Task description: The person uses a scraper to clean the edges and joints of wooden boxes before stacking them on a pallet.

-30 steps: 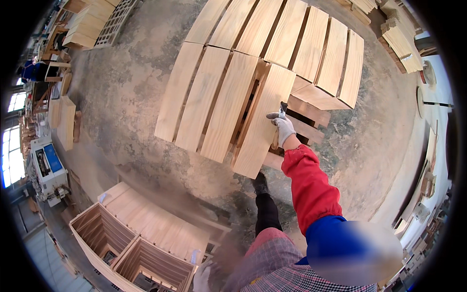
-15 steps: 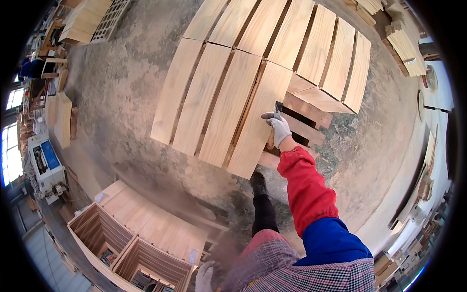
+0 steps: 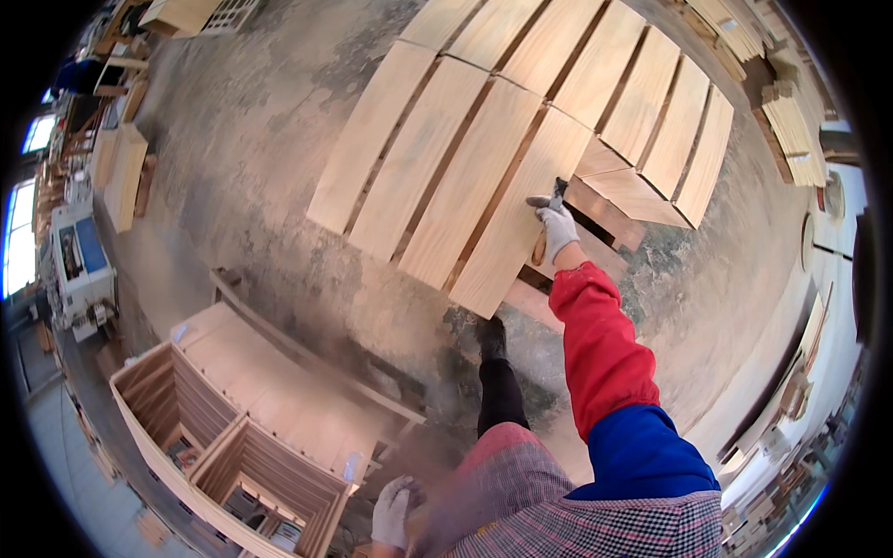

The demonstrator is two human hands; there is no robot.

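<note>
My right hand (image 3: pixel 557 229), in a white glove, is closed round a hammer (image 3: pixel 558 192). The hammer's dark head shows above my fingers, and the end of its wooden handle sticks out below them. This hand is at the right edge of the nearest pale wooden panel (image 3: pixel 523 209), one of several standing side by side in rows. Low in the picture, my left hand (image 3: pixel 392 511) hangs beside my apron, also gloved. Its fingers are loosely bent and apart, with nothing seen in them. Near it stands a row of open wooden boxes (image 3: pixel 270 372).
Under the panel rows lies a wooden pallet (image 3: pixel 609 214), its slats showing on the right. A wooden rail (image 3: pixel 316 352) runs behind the open boxes. At the far left stands a white machine (image 3: pixel 82 265) with a blue panel. Stacked boards (image 3: pixel 793 130) lie at the upper right.
The view has shifted, so the panels sit further up and right and the boxes further left. My left hand shows more fully. My right hand keeps its hold on the hammer at the same panel.
</note>
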